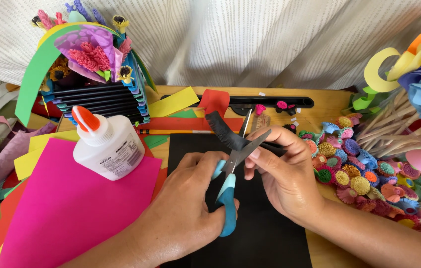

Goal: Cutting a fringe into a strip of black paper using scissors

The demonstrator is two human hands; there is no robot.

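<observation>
My left hand [190, 198] grips blue-handled scissors [231, 173], blades parted around a black fringed paper strip [226, 133] pinched in my right hand [282, 171], above black paper sheet [250, 228]. White glue bottle [107, 144] stands capped on pink paper [71, 208].

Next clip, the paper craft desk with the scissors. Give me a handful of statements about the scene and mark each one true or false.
1. The left hand holds blue-handled scissors. True.
2. The right hand holds a red paper strip. False: the fringed strip is black.
3. The glue bottle has an orange cap. True.
4. The glue bottle lies right of both hands. False: it lies to their left, by the pink sheet.
5. Small quilled paper flowers are heaped to the right. True.
</observation>
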